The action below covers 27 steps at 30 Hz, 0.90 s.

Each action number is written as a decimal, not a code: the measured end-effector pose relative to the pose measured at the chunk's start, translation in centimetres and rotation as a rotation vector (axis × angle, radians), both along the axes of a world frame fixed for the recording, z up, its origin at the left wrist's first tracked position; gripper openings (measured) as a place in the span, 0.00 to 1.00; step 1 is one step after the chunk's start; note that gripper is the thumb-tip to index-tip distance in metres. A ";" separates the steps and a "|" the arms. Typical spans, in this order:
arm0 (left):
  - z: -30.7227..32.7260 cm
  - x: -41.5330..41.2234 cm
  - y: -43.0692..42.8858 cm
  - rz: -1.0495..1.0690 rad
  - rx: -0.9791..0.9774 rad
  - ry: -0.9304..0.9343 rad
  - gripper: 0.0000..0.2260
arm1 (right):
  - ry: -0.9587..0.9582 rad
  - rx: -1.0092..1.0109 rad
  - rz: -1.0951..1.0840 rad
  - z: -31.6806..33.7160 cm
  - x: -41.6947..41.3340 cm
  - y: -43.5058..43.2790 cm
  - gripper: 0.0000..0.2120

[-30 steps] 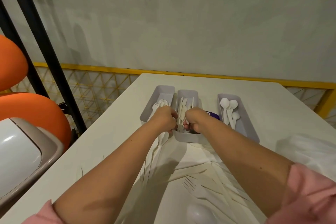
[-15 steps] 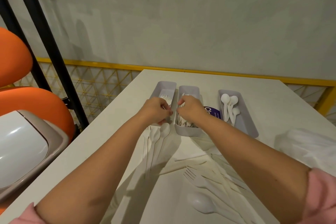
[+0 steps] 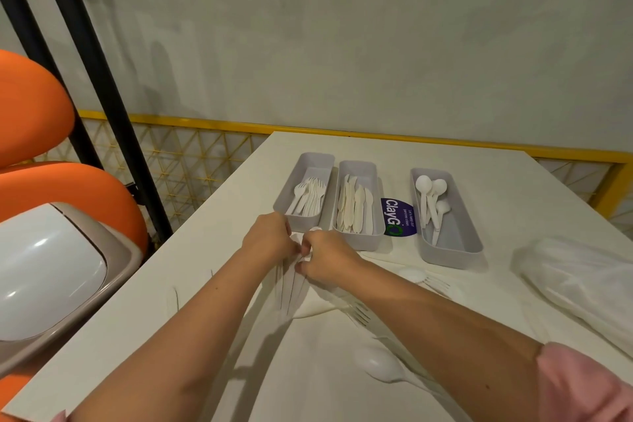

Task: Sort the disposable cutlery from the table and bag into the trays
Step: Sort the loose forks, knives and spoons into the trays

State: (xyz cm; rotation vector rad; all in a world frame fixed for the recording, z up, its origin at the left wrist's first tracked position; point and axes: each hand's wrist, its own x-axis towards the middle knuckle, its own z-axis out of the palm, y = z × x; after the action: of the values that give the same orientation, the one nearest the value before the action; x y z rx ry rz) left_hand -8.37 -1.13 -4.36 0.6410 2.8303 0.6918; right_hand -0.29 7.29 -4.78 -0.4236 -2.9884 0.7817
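Note:
Three grey trays stand in a row on the white table [image 3: 479,161]: the left tray [image 3: 317,161] holds forks, the middle tray [image 3: 358,168] holds knives, the right tray [image 3: 455,243] holds spoons. My left hand [image 3: 269,238] and my right hand [image 3: 327,259] meet just in front of the left and middle trays, both closed on a bunch of white spoons [image 3: 291,288] whose handles fan out toward me. Loose white forks [image 3: 363,313] and a spoon [image 3: 380,365] lie on the table under my right forearm. A clear plastic bag [image 3: 582,281] lies at the right.
A purple ClayGo sticker [image 3: 397,216] sits between the middle and right trays. A grey bin with a white lid [image 3: 48,271] and orange seats [image 3: 30,106] stand left of the table. A yellow rail [image 3: 205,123] and a black post [image 3: 102,72] run behind.
Both hands have drawn back from the middle tray toward me and to the left. They now grip the spoons that lay in front of the trays.

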 end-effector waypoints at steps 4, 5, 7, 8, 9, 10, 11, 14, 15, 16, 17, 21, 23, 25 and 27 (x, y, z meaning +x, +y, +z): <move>-0.7 0.4 0.4 0.026 -0.048 0.029 0.07 | -0.016 -0.011 -0.012 -0.4 0.0 -0.3 0.04; -0.9 0.4 0.5 0.029 -0.050 0.030 0.05 | -0.033 -0.009 -0.010 -0.4 0.0 -0.4 0.03; -1.2 0.5 0.6 0.037 -0.045 0.038 0.03 | -0.053 -0.008 -0.008 -0.6 0.0 -0.5 0.04; -1.3 0.5 0.6 0.045 -0.040 0.045 0.04 | -0.058 -0.006 -0.014 -0.6 0.1 -0.6 0.04; -1.3 0.4 0.6 0.055 -0.038 0.050 0.06 | -0.065 -0.011 -0.029 -0.7 0.1 -0.7 0.06; -1.3 0.4 0.6 0.060 -0.041 0.051 0.07 | -0.067 -0.012 -0.046 -0.8 0.1 -0.6 0.08; -1.3 0.4 0.5 0.059 -0.051 0.052 0.08 | -0.070 -0.026 -0.059 -0.8 0.1 -0.6 0.07; -0.8 0.3 0.3 0.024 -0.097 0.048 0.10 | -0.045 -0.103 -0.078 -0.8 0.2 -0.7 0.05; -0.6 0.4 0.3 0.013 -0.108 0.043 0.11 | -0.034 -0.146 -0.083 -0.9 0.3 -0.7 0.05; -0.3 0.4 0.2 0.001 -0.107 0.040 0.12 | -0.019 -0.196 -0.088 -0.8 0.4 -0.8 0.06; -0.1 0.6 0.1 -0.008 -0.099 0.037 0.12 | -0.006 -0.260 -0.097 -0.9 0.6 -0.8 0.07; 0.9 1.1 -0.4 -0.005 0.050 0.032 0.07 | 0.067 -0.451 -0.118 -0.2 1.0 -0.7 0.15; 1.4 1.3 -0.7 0.027 0.215 0.005 0.03 | 0.109 -0.497 -0.106 0.4 1.3 -0.5 0.13; 1.7 1.3 -0.6 0.071 0.435 -0.081 0.03 | 0.189 -0.566 -0.107 1.1 1.8 -0.4 0.09; 2.0 1.5 -0.3 0.138 0.680 -0.250 0.06 | 0.306 -0.650 -0.132 1.7 2.2 -0.3 0.08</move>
State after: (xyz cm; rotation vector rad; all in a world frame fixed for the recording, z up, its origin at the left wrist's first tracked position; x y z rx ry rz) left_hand -6.85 -1.48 -2.37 0.3960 2.3907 1.6576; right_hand 1.90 7.01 -3.11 -0.4506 -2.3420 1.6246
